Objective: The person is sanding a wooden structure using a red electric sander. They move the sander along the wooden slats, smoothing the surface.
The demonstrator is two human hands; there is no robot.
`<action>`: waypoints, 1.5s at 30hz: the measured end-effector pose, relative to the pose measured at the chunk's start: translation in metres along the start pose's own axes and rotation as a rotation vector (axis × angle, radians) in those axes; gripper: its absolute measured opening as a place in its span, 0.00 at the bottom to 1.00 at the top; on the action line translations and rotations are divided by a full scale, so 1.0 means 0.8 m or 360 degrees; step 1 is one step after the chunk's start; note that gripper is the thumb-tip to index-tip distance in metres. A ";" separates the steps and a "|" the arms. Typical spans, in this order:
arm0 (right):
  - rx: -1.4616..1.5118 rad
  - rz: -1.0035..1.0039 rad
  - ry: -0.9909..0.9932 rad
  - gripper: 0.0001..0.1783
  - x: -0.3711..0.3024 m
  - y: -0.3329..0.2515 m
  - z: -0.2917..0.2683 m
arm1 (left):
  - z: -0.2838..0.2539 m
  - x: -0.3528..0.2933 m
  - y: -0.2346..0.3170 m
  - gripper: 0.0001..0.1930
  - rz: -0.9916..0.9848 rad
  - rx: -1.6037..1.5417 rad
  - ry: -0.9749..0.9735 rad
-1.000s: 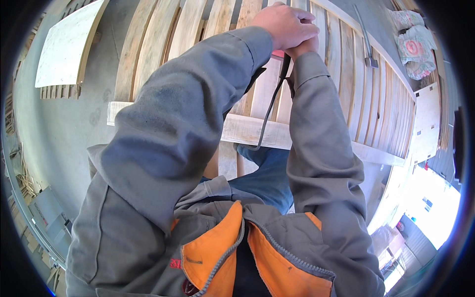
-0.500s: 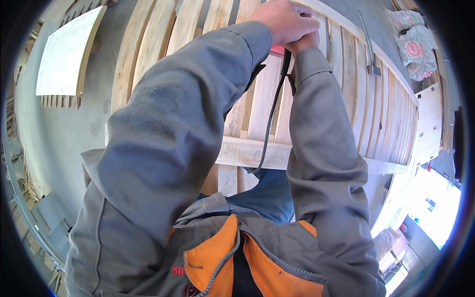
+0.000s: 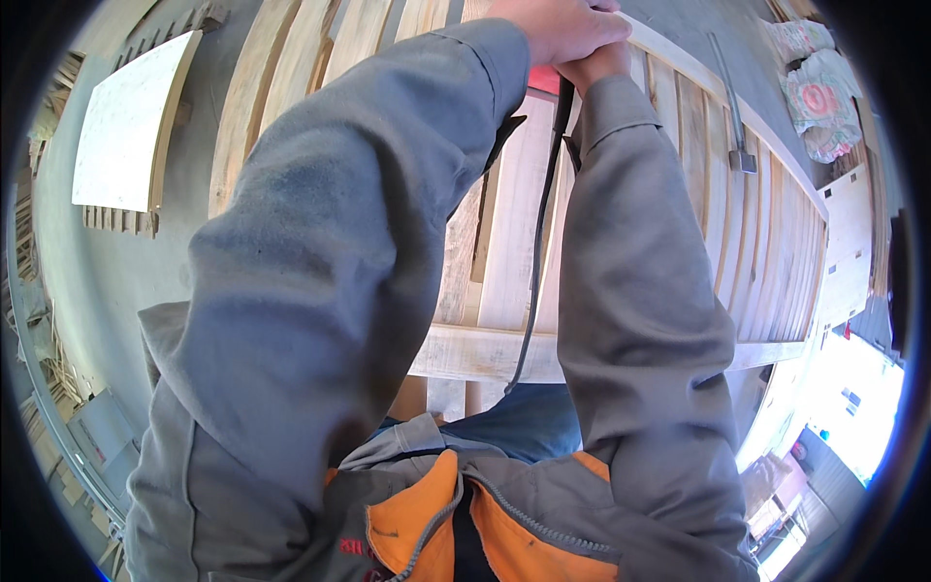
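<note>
Both my hands meet at the top of the view, over a pale wooden slatted frame [image 3: 504,262]. My left hand [image 3: 553,31] is closed, its fingers reaching across toward the right one. Just below and to the right, my right hand [image 3: 595,68] is also closed. Between and under them shows part of a red tool [image 3: 545,80], and a black cord [image 3: 540,242] runs from it toward my lap. The hands and sleeves hide most of the tool, so its exact kind cannot be made out.
A long-handled metal tool [image 3: 734,107] lies across the slats at right. White sacks [image 3: 819,102] stand beyond the frame. To the left, a white-topped board [image 3: 131,121] rests on slatted wood above the grey floor [image 3: 136,272]. The frame's near rail [image 3: 485,352] crosses before my legs.
My hands have shifted slightly farther out along the slats, staying together on the red tool. The frame's near rail now appears lower, closer to my body. The cord has moved with it.
</note>
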State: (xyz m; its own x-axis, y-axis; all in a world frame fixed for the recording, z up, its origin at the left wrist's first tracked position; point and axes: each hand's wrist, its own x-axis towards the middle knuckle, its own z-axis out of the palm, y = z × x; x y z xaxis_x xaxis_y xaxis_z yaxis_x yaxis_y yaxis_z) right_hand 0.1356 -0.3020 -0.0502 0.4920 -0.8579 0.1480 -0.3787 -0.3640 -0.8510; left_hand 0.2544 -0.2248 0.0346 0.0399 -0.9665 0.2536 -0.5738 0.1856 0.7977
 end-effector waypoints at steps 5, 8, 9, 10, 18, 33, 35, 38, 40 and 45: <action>0.2381 0.0397 -0.0291 0.27 0.051 0.061 -0.010 | -0.018 0.015 0.024 0.27 -0.0004 -0.0068 -0.0166; 0.2491 0.0311 -0.0466 0.26 0.076 0.047 0.006 | -0.010 0.044 -0.009 0.25 0.0054 0.0080 -0.0016; 0.2475 0.0285 -0.0452 0.26 0.081 0.055 -0.001 | -0.008 0.051 -0.005 0.25 0.0053 0.0102 -0.0055; 0.2459 0.0258 -0.0437 0.26 0.083 0.063 -0.007 | -0.005 0.057 -0.001 0.24 0.0053 0.0124 -0.0094; -0.1376 0.0001 0.0252 0.30 0.050 0.002 -0.006 | -0.004 0.047 -0.007 0.23 0.0073 0.0076 -0.0116; -0.1219 0.0059 0.0098 0.33 -0.071 -0.021 -0.010 | 0.003 -0.058 0.049 0.34 -0.0252 0.0141 -0.0214; -0.1236 0.0127 0.0078 0.33 -0.086 -0.021 -0.015 | 0.008 -0.070 0.056 0.33 -0.0251 0.0092 -0.0200; -0.1406 0.0247 -0.0188 0.34 -0.120 -0.085 -0.002 | -0.003 -0.099 0.056 0.32 -0.0360 0.0060 -0.0213; -0.1539 0.0206 -0.0196 0.35 -0.132 -0.083 -0.004 | -0.005 -0.112 0.070 0.32 -0.0381 0.0020 -0.0233; -0.1397 -0.0011 0.0058 0.32 -0.161 -0.037 0.007 | 0.001 -0.144 0.085 0.31 -0.0367 -0.0005 -0.0238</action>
State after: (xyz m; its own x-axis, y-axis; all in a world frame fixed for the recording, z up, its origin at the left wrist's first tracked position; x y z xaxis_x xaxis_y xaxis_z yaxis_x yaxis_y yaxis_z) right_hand 0.0877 -0.1784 -0.0465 0.4767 -0.8603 0.1807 -0.8493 -0.5038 -0.1576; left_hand 0.2105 -0.1009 0.0593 0.0477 -0.9987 -0.0186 -0.5610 -0.0422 0.8267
